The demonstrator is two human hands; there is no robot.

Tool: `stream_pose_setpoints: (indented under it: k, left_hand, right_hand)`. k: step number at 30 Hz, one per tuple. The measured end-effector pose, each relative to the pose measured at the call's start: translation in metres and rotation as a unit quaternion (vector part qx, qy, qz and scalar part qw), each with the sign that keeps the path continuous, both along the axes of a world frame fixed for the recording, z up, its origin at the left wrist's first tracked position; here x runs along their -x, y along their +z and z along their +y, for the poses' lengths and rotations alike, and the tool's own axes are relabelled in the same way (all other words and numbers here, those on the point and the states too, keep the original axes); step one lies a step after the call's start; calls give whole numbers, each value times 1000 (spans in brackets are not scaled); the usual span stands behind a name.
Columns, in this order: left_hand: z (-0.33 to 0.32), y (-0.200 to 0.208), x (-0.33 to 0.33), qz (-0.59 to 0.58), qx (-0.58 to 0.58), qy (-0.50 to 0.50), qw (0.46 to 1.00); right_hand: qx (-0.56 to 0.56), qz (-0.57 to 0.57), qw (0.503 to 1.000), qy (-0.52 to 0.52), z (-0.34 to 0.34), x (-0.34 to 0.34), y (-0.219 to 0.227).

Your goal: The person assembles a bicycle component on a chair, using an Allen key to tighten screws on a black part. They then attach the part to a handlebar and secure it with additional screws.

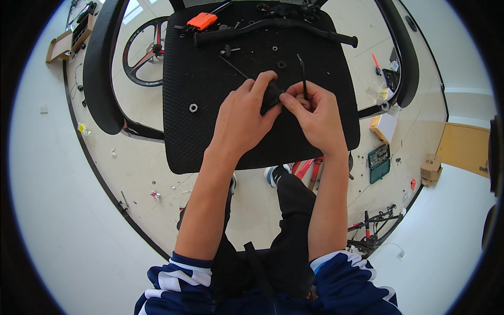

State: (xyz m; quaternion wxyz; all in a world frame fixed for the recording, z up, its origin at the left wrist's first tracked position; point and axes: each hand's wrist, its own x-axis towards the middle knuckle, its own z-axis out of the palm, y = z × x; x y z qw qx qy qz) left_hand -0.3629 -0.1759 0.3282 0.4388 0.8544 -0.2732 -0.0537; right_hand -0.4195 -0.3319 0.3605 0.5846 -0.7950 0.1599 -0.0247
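Gripping a small black part (272,96) at the centre of the frame, your left hand (241,121) wraps its fingers around it from the left, thumb and forefinger closed on its body. Your right hand (317,118) meets it from the right, fingertips pinched on the part's end, with a thin black hex key (303,79) rising from between those fingers toward the top of the frame. Both hands hover just above a black rubber mat (210,131) that fills the upper middle of the picture.

On the mat, a silver nut (193,107) lies left of your left hand, well apart from it. A black handlebar (273,26) stretches across the mat's top edge, and an orange tool (202,21) sits beside it in the upper left of the mat. Small washers (282,64) and bolts are scattered between the handlebar and your hands.

Beyond the mat, a bicycle wheel (144,52) lies on the floor in the upper left, and a green case (379,160) sits at right.
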Motion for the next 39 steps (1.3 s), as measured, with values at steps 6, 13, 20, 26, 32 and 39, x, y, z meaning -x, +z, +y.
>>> stream_pose_setpoints:
  k: [6, 13, 20, 26, 32, 39]
  left_hand:
    - [1, 0, -2, 25, 42, -20, 999]
    - [6, 3, -3, 65, 49, -34, 996]
    - [7, 12, -5, 124, 107, -14, 986]
    - [20, 15, -13, 298, 103, -91, 945]
    - [24, 21, -15, 389, 114, -124, 906]
    - [20, 17, -12, 261, 70, -80, 959]
  right_hand:
    - [-18, -31, 999, 19, -2, 0, 0]
    - [-29, -33, 998, 38, -3, -1, 1]
    - [-72, -32, 997, 12, -3, -1, -1]
    - [-83, -6, 995, 57, -14, 5, 9]
    - [-93, -17, 990, 102, -18, 7, 9]
    - [-45, 38, 997, 52, -13, 5, 4]
